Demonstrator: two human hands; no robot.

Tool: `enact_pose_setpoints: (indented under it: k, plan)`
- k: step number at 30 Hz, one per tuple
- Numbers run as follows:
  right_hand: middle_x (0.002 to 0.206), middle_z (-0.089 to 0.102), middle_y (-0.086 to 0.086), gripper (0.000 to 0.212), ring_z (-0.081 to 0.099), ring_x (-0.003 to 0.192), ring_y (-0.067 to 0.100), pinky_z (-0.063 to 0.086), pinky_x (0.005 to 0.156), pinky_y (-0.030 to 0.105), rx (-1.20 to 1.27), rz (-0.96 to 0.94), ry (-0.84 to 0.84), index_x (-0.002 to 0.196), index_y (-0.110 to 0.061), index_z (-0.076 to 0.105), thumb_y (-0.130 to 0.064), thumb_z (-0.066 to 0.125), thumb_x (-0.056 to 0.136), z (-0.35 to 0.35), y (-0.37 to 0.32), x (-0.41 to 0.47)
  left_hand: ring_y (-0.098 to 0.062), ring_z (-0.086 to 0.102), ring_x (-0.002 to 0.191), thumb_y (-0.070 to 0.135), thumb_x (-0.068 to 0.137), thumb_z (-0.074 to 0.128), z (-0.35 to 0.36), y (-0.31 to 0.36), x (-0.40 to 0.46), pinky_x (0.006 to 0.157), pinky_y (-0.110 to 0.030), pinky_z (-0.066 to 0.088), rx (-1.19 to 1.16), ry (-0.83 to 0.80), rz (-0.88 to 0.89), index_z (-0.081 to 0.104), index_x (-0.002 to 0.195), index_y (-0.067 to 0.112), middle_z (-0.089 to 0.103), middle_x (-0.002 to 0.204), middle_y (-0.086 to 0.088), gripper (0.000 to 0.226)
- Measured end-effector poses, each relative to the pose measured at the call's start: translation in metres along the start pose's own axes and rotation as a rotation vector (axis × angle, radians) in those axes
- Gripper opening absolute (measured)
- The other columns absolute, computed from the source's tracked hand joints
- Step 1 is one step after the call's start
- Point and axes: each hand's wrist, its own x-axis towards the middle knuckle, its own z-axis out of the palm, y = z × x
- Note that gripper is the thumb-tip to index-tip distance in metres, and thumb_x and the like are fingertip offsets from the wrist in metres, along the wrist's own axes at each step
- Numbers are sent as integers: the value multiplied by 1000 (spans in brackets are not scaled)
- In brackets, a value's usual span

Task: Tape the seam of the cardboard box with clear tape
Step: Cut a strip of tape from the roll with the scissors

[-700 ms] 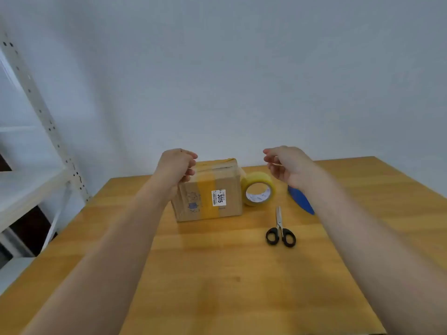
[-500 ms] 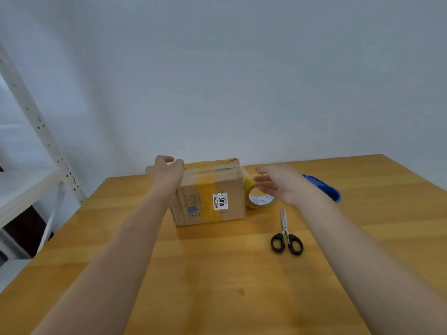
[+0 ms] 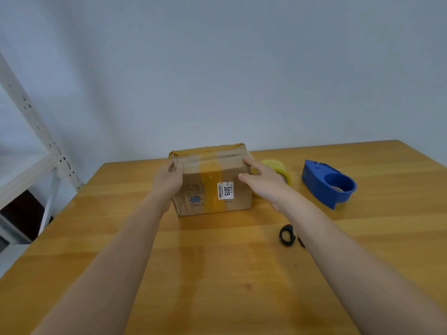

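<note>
Both hands frame the cardboard box [image 3: 212,182] at centre frame: the left hand [image 3: 168,182] cups its left top corner, while the right hand [image 3: 263,182] lies spread, fingers touching the right top edge, grasping nothing. This looks like steadying before any taping. Next the right hand must fetch the tape roll [image 3: 278,169] just behind it, right of the box.

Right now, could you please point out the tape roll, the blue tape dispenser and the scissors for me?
tape roll [image 3: 280,168], head view, on the yellow upper rim showing above the right hand.
blue tape dispenser [image 3: 319,176], head view, on its flat side panel.
scissors [image 3: 287,235], head view, on the black handle loop.
</note>
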Motion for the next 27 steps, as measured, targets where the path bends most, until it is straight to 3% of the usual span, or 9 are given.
enact_pose_setpoints:
  k: [5, 10, 14, 17, 20, 24, 27]
  plan:
    - [148, 43, 0, 59, 39, 135, 17, 33, 108, 30, 1, 14, 1, 145, -29, 36, -22, 58, 91, 2, 4, -9, -26, 34, 138, 27, 100, 43, -5, -7, -13, 112, -44, 34, 8, 35, 38, 32, 148, 16, 33, 153, -4, 50]
    - [145, 46, -1, 59, 44, 129, 17, 36, 92, 25, 12, 9, -25, 144, -29, 38, -24, 59, 90, 6, 3, -25, -25, 35, 137, 22, 99, 44, -15, -10, -28, 112, -42, 32, -6, 94, 39, 35, 146, 15, 35, 152, -3, 48]
    - [142, 48, -1, 58, 47, 126, 19, 42, 94, 28, 9, 13, -43, 142, -30, 41, -25, 61, 88, 9, 1, -39, -27, 41, 130, 17, 98, 43, -25, -14, -42, 105, -41, 39, 4, 130, 5, 37, 144, 15, 40, 147, -6, 46]
    - [137, 51, 0, 56, 49, 126, 22, 45, 96, 32, 2, 18, -57, 141, -29, 43, -25, 61, 88, 13, 1, -51, -31, 44, 124, 14, 97, 40, -33, -19, -51, 103, -48, 42, 5, 129, -45, 36, 142, 16, 42, 142, -10, 46]
    - [135, 53, 2, 55, 52, 119, 21, 45, 79, 25, -6, 10, -64, 140, -29, 43, -24, 61, 89, 15, 1, -61, -31, 45, 117, 11, 95, 37, -36, -22, -62, 98, -49, 44, 20, 104, -92, 33, 140, 17, 44, 134, -13, 45]
    - [133, 54, 4, 49, 52, 111, 19, 40, 65, 19, -13, 5, -86, 137, -29, 47, -21, 60, 90, 14, 1, -67, -21, 43, 84, 10, 95, 35, -40, -28, -75, 66, -36, 39, 86, 77, -126, 30, 137, 11, 44, 106, -10, 42]
    - [133, 54, 4, 45, 53, 107, 17, 46, 73, 24, -32, 8, -113, 132, -34, 51, -21, 59, 90, 11, 2, -70, -23, 43, 86, 13, 91, 41, -44, -31, -78, 63, -34, 37, 211, 96, -117, 32, 133, 7, 45, 104, -10, 44]
